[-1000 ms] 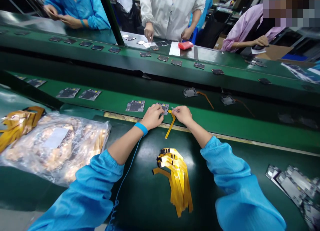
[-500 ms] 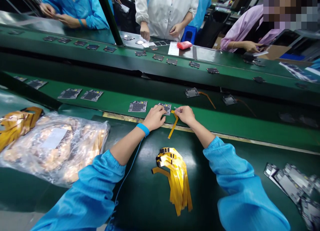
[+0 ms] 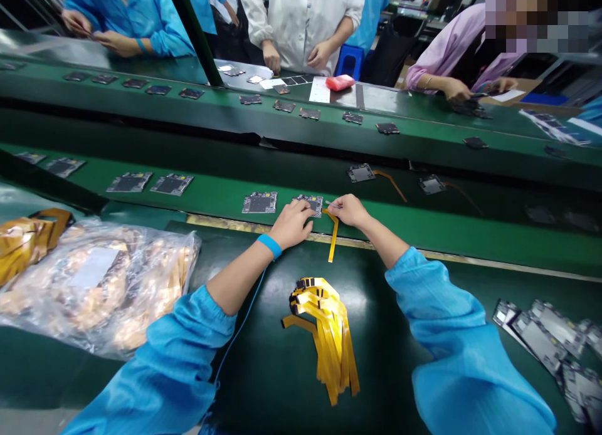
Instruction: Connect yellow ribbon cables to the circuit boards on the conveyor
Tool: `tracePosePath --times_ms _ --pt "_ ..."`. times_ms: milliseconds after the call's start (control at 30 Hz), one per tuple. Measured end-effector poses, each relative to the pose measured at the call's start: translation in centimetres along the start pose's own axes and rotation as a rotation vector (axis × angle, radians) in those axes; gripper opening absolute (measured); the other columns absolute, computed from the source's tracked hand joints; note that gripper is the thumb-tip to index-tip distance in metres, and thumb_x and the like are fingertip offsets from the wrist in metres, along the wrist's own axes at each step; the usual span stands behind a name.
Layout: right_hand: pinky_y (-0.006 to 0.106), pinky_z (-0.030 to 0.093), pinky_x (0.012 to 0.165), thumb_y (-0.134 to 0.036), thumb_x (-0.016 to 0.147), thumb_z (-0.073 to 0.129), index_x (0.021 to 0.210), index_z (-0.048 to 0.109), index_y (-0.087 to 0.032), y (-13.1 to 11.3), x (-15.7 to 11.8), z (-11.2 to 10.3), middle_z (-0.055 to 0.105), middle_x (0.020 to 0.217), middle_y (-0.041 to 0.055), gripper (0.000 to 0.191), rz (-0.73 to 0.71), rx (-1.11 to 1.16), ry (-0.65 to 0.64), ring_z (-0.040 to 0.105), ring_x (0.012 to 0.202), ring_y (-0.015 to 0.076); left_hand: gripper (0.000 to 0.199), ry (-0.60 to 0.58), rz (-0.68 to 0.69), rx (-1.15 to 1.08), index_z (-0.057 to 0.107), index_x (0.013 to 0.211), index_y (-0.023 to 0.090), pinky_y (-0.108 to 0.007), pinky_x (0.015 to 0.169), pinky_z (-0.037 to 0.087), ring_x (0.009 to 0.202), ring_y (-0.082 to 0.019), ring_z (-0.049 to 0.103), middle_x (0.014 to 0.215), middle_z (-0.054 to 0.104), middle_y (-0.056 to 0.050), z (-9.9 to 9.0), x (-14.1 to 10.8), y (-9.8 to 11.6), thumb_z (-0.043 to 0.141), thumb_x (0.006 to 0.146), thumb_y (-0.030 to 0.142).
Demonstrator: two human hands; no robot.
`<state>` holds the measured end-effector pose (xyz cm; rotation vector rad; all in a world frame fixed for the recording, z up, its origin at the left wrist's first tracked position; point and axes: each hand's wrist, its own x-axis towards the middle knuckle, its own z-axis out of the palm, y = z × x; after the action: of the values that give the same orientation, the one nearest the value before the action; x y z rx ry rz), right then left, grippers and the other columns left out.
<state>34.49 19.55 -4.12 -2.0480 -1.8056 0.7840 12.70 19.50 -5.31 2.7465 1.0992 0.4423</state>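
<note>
My left hand (image 3: pixel 292 223), with a blue band at its wrist, rests its fingers on a circuit board (image 3: pixel 314 204) on the green belt, holding its left side. My right hand (image 3: pixel 348 210) is pinched at the board's right, around a small thin grey item that I cannot make out. A yellow flex cable (image 3: pixel 333 237) runs from beside the board's right edge down over the belt's edge. Another board (image 3: pixel 259 202) lies left of my left hand. Below my hands a bundle of yellow flex cables (image 3: pixel 332 341) lies on the dark green table.
A plastic bag of cables (image 3: pixel 98 278) lies at the left, stacked boards (image 3: pixel 548 338) at the right. More boards sit on the belt (image 3: pixel 216 190), two with cables attached. People work across the line; a green post (image 3: pixel 195 34) rises there.
The camera view has shifted slightly. The yellow cable's free end has swung to the right and hangs straighter. Both hands stay at the same board.
</note>
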Motion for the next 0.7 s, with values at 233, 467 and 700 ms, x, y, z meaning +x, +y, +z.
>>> tracePosePath --times_ms 233,467,700 --pt "0.023 0.037 0.058 -0.032 0.090 0.065 0.088 0.082 -0.020 0.2 -0.3 -0.6 0.074 0.077 0.0019 0.021 0.009 -0.058 -0.003 0.059 0.069 0.0142 0.034 -0.054 0.034 0.069 0.068 0.124 0.017 -0.047 0.093 0.046 0.113 -0.031 0.054 0.123 0.060 -0.015 -0.1 0.1 1.3 0.053 0.095 0.027" --pt "0.023 0.037 0.059 -0.031 0.090 0.063 0.084 0.080 -0.017 0.9 -0.4 -1.3 0.072 0.073 0.0014 0.023 0.003 -0.073 -0.027 0.057 0.065 0.0127 0.036 -0.074 0.053 0.059 0.066 0.127 0.019 -0.047 0.094 0.045 0.115 -0.031 0.052 0.124 0.059 -0.015 0.1 0.4 1.8 0.053 0.096 0.030" --pt "0.023 0.037 0.059 -0.032 0.091 0.064 0.088 0.081 -0.020 0.9 -0.9 -1.7 0.074 0.077 0.0020 0.022 0.025 -0.135 -0.014 0.060 0.067 0.0140 0.043 -0.080 0.032 0.068 0.060 0.138 0.024 -0.049 0.095 0.040 0.113 -0.034 0.050 0.122 0.058 -0.015 0.3 0.9 3.7 0.053 0.098 0.038"
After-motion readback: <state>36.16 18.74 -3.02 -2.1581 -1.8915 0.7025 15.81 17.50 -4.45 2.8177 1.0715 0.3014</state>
